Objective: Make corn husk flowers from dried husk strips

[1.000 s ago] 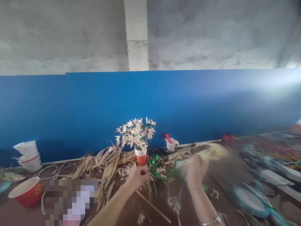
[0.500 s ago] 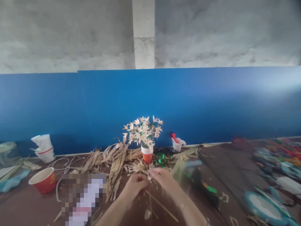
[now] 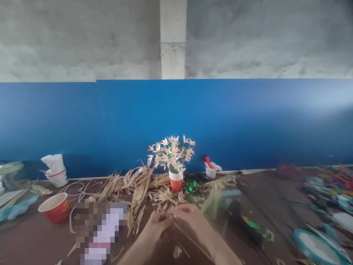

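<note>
My left hand (image 3: 157,224) and my right hand (image 3: 190,221) meet low in the middle of the view, fingers pinched together around a thin pale strip of dried leaf that I can barely make out. A thin stick (image 3: 190,239) runs down to the right under my right hand. Just beyond the hands stands an orange-and-white paper cup (image 3: 175,181) holding a bunch of cream leaf-made flowers (image 3: 172,151). Dried husk leaves (image 3: 135,184) lie spread to the left of the cup. A green ribbon roll (image 3: 192,186) sits right of the cup.
A red paper cup (image 3: 55,208) lies tilted at the left, stacked white cups (image 3: 56,171) behind it, a glass jar (image 3: 12,175) at far left. A small white cup (image 3: 211,170) stands by the blue wall (image 3: 248,121). Blurred colourful items (image 3: 322,195) crowd the right side of the brown table (image 3: 264,198).
My right hand swung in from the right, where it held a pale husk, and now touches my left hand. The view shifted slightly to the left.
</note>
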`<state>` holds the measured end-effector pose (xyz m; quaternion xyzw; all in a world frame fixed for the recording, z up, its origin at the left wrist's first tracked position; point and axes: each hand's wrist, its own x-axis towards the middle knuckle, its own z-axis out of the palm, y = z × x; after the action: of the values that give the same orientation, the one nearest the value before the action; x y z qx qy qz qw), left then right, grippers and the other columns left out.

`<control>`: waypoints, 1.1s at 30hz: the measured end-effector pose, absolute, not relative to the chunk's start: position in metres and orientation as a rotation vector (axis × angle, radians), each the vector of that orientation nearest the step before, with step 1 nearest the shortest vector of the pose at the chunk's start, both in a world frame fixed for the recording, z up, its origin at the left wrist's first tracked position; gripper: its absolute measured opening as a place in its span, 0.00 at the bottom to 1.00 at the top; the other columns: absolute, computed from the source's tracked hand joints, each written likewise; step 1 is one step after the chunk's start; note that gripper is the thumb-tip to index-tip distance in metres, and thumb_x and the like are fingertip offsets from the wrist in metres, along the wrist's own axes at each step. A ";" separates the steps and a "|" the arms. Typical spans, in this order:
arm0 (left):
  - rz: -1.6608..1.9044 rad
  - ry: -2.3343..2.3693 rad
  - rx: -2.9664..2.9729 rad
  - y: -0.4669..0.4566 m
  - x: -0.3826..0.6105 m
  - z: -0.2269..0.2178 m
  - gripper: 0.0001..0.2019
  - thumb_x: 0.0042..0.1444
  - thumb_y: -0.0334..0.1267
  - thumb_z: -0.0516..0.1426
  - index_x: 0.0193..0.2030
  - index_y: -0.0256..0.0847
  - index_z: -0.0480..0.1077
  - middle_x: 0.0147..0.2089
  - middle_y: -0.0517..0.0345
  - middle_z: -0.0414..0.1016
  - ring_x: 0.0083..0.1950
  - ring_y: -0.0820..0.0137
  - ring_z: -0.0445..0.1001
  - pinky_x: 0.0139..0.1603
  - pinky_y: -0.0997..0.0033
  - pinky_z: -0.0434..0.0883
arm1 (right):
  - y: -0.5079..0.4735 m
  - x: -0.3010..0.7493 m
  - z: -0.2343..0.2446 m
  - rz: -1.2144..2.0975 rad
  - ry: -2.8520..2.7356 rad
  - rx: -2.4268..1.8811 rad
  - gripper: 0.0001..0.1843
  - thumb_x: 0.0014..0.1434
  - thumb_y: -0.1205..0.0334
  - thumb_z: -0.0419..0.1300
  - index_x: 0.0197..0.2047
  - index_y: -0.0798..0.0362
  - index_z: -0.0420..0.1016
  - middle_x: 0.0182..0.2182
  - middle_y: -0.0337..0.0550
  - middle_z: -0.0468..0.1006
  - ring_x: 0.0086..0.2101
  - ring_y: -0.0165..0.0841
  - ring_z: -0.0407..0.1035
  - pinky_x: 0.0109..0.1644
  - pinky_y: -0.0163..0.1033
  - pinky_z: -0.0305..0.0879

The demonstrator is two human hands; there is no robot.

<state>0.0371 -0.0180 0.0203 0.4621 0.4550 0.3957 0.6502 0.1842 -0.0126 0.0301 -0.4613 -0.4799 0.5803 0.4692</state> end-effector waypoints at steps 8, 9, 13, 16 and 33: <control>0.813 1.018 1.209 -0.014 0.038 0.012 0.24 0.35 0.59 0.62 0.19 0.36 0.68 0.11 0.69 0.56 0.14 0.82 0.49 0.17 0.77 0.46 | -0.009 0.177 0.022 1.266 -1.227 -1.246 0.12 0.43 0.57 0.61 0.18 0.55 0.66 0.13 0.32 0.66 0.18 0.25 0.59 0.22 0.30 0.53; 0.827 1.026 1.224 -0.013 0.039 0.012 0.22 0.35 0.57 0.62 0.19 0.36 0.67 0.11 0.69 0.56 0.14 0.81 0.50 0.17 0.77 0.47 | -0.009 0.176 0.021 1.231 -1.232 -1.260 0.12 0.42 0.58 0.61 0.18 0.55 0.66 0.13 0.32 0.65 0.18 0.25 0.58 0.23 0.30 0.52; 0.901 1.117 1.329 -0.014 0.038 0.015 0.14 0.39 0.45 0.61 0.17 0.36 0.66 0.13 0.67 0.60 0.17 0.78 0.56 0.21 0.76 0.55 | -0.008 0.172 0.019 1.129 -1.269 -1.299 0.13 0.42 0.58 0.61 0.17 0.54 0.62 0.13 0.30 0.60 0.19 0.24 0.54 0.23 0.30 0.51; 0.950 1.149 1.386 -0.015 0.037 0.015 0.10 0.38 0.39 0.60 0.17 0.37 0.66 0.17 0.63 0.67 0.21 0.74 0.63 0.24 0.75 0.60 | -0.008 0.170 0.017 1.094 -1.294 -1.323 0.13 0.43 0.59 0.60 0.17 0.53 0.59 0.14 0.30 0.59 0.20 0.24 0.53 0.24 0.30 0.51; 0.973 1.454 1.803 -0.015 0.029 0.006 0.03 0.41 0.30 0.56 0.20 0.39 0.66 0.23 0.60 0.72 0.28 0.69 0.69 0.30 0.75 0.61 | -0.009 0.168 0.012 0.917 -1.224 -1.301 0.20 0.42 0.50 0.62 0.15 0.53 0.59 0.14 0.31 0.59 0.21 0.26 0.55 0.25 0.31 0.54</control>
<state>0.0292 -0.0152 0.0062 0.6826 0.5504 0.3681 0.3093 0.1679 -0.0090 0.0123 -0.5464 -0.5144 0.3851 0.5371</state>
